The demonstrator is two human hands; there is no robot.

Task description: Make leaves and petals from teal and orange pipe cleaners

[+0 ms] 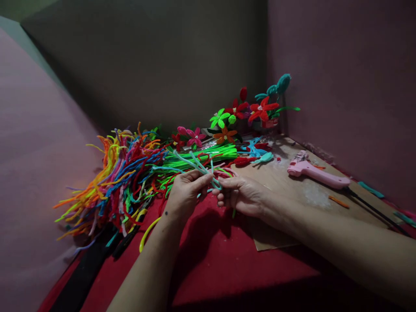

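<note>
Several light blue pipe cleaners (195,163) are bent together between my two hands above the red cloth. My left hand (187,190) pinches them, with long ends standing up past its fingers to the upper left. From the other side, my right hand (242,194) grips the looped part between thumb and index finger; its other fingers are curled beneath. The fingertips of both hands nearly meet at the loop. Just behind them lies a bundle of bright green pipe cleaners (217,151). Some of the loop is covered by my fingers.
A big heap of multicoloured pipe cleaners (120,173) spreads at the left. Pipe-cleaner flowers (224,135) stand at the back. A pink glue gun (320,174) with a black cord rests on the brown board (279,173) at right, over the red cloth (227,268).
</note>
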